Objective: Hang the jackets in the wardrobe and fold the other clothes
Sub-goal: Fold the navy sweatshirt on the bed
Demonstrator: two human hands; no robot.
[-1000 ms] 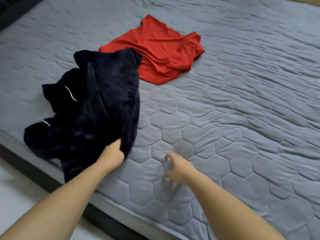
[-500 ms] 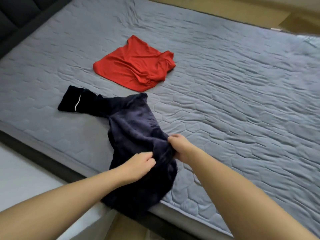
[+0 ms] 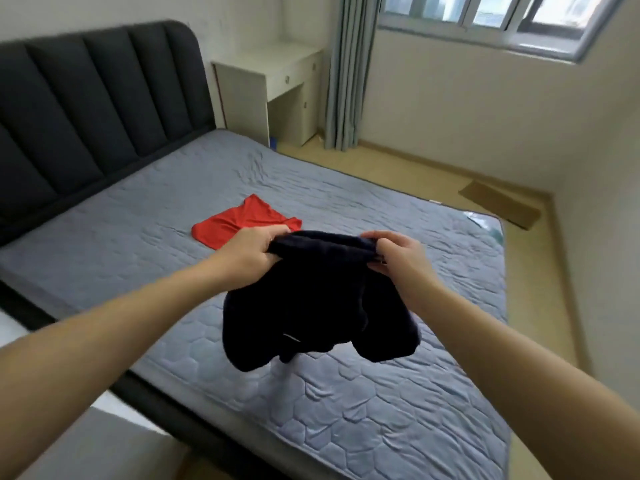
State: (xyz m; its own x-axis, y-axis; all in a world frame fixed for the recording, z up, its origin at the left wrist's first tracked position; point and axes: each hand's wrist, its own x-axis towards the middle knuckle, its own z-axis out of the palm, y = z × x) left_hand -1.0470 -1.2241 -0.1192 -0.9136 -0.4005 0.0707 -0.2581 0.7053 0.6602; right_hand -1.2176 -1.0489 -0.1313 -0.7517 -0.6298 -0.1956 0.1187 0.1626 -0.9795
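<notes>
Grey quilted bedding covers the bed (image 3: 398, 216), which fills most of the view. A dark padded headboard (image 3: 86, 109) rises at the left, with a pale curtain (image 3: 346, 71) and a window (image 3: 485, 15) beyond. Half a second ago the view was tipped down at the mattress alone; now it is raised and takes in the room's far wall and a flat piece of cardboard (image 3: 498, 204) on the floor.

The dark navy garment (image 3: 318, 306) has left the mattress. Earlier it lay bunched near the bed's edge with one part stretched out to the left; now it hangs in the air above the bedding, its lower folds drooping in two lobes and a small white mark showing low on its front. Whether its lowest folds touch the bedding I cannot tell.

The left hand (image 3: 252, 254) grips the garment's upper edge at the left, fingers curled over the cloth. The right hand (image 3: 398, 258) pinches the same edge at the right, thumb on top. The two hands were close together on the bunched cloth before; now they are apart, and the edge runs between them. A second ago only the left hand held the cloth, while the right rested on the mattress.

The red garment (image 3: 242, 221) stays where it was, spread on the bedding beyond the left hand, partly hidden by it.
</notes>
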